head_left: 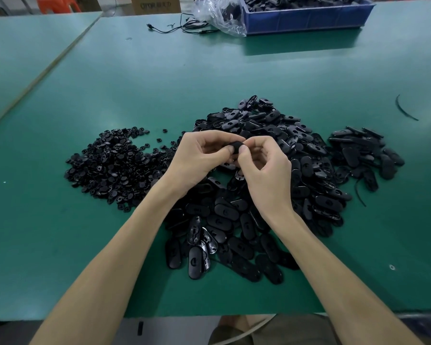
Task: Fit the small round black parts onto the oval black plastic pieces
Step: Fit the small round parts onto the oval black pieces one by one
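Raised just above the heap of oval black pieces (259,200) on the table (60,245), with left hand (197,158) and right hand (264,168) both curled, pinching one matte black piece (236,148) between thumbs and fingertips. Mostly hidden by fingers, shape hard to make out. Left of the heap, small round black parts (115,168) piled.

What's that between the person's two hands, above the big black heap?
In the head view, the left hand and right hand both pinch one small black plastic piece between their fingertips, above the pile of oval black plastic pieces.
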Demonstrator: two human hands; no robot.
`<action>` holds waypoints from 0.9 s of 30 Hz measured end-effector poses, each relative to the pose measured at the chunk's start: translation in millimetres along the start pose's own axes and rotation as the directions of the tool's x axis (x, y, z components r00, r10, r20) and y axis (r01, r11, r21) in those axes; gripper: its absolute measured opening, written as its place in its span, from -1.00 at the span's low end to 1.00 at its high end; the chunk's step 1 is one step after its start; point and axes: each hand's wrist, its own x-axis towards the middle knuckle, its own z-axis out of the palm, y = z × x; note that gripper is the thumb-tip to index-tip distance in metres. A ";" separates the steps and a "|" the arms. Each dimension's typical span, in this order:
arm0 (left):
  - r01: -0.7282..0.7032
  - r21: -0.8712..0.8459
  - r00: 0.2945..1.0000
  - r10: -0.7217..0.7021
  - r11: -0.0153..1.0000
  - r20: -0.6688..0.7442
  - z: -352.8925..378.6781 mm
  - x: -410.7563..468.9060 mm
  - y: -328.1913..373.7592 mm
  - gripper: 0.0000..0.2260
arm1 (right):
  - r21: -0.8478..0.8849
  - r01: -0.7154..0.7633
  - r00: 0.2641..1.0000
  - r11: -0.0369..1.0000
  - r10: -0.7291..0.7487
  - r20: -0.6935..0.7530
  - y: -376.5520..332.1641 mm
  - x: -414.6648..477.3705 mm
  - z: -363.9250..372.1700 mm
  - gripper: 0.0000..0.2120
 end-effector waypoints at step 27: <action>0.014 -0.034 1.000 -0.014 0.999 0.014 -3.3 0.9 -2.0 -0.75 | -0.023 0.004 1.000 1.000 -0.004 -0.016 3.2 1.4 0.1 -0.94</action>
